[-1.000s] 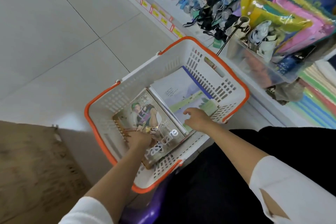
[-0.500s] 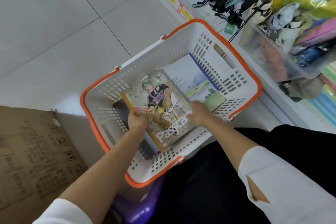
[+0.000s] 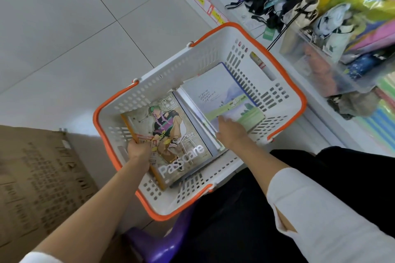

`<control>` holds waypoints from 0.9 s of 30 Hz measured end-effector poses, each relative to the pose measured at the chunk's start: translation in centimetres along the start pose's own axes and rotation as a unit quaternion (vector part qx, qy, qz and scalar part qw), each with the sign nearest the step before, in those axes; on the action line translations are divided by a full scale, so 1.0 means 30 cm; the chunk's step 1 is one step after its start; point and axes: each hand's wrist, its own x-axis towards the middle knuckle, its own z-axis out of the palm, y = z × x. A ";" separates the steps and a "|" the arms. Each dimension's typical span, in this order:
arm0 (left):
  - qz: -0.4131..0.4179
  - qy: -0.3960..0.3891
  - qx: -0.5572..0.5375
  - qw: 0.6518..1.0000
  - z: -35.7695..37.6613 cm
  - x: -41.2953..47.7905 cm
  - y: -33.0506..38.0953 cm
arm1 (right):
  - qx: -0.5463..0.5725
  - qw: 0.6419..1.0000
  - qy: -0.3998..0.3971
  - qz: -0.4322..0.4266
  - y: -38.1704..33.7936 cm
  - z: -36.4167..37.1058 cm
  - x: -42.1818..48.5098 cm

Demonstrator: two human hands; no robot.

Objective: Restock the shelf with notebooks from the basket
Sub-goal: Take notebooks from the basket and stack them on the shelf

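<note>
Pale floor tiles (image 3: 64,28) lie beneath you, with the stocked shelf (image 3: 316,113) along your right. Between them, the white, orange-rimmed basket (image 3: 162,83) holds notebooks side by side. Your left hand (image 3: 139,149) curls round the left edge of the illustrated notebook (image 3: 171,132), inside the basket. Your right hand (image 3: 230,132) rests, fingers extended, on the landscape-cover notebook (image 3: 220,94) beside it.

Cannot read the handwriting on the landscape notebook (image 3: 224,94): too small. Cannot settle the blurred fingertips of the right hand (image 3: 230,133), perhaps touching that cover. Cannot see the fingers of the left hand (image 3: 138,150) under the Passcare notebook (image 3: 171,132). Cannot read the cardboard box (image 3: 38,177) print, smeared.
</note>
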 end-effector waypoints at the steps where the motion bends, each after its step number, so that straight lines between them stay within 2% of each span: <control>1: -0.008 -0.010 -0.017 1.000 0.000 0.003 0.002 | -0.012 1.000 0.005 -0.016 -0.002 -0.017 -0.008; 4: -0.039 -0.071 -0.092 0.992 -0.001 0.035 0.001 | 0.020 0.998 0.019 -0.054 -0.028 -0.092 -0.047; 8: -0.066 -0.144 -0.121 0.980 0.023 0.184 -0.090 | 0.126 0.977 -0.092 -0.146 -0.151 -0.155 -0.144; 10: -0.060 -0.182 -0.120 0.974 0.022 0.182 -0.089 | 0.114 0.972 -0.112 -0.172 -0.230 -0.146 -0.183; 13: -0.042 -0.188 -0.124 0.973 0.023 0.178 -0.061 | 0.088 0.975 -0.100 -0.180 -0.309 -0.142 -0.208; 15: -0.031 -0.162 -0.128 0.978 0.014 0.084 -0.005 | 0.083 0.976 -0.090 -0.179 -0.338 -0.138 -0.221; 19: 0.051 -0.113 -0.101 0.987 -0.013 -0.152 0.095 | 0.061 0.973 -0.117 -0.188 -0.364 -0.073 -0.251; 22: 0.058 -0.101 -0.082 0.990 -0.030 -0.166 0.084 | 0.120 0.967 -0.139 -0.177 -0.326 -0.043 -0.269; 24: 0.077 -0.131 -0.090 0.984 -0.049 -0.170 0.101 | 0.176 0.967 -0.127 -0.133 -0.271 -0.068 -0.274; 27: 0.095 -0.197 -0.123 0.968 -0.057 -0.202 0.155 | 0.246 0.965 -0.056 -0.069 -0.154 -0.143 -0.278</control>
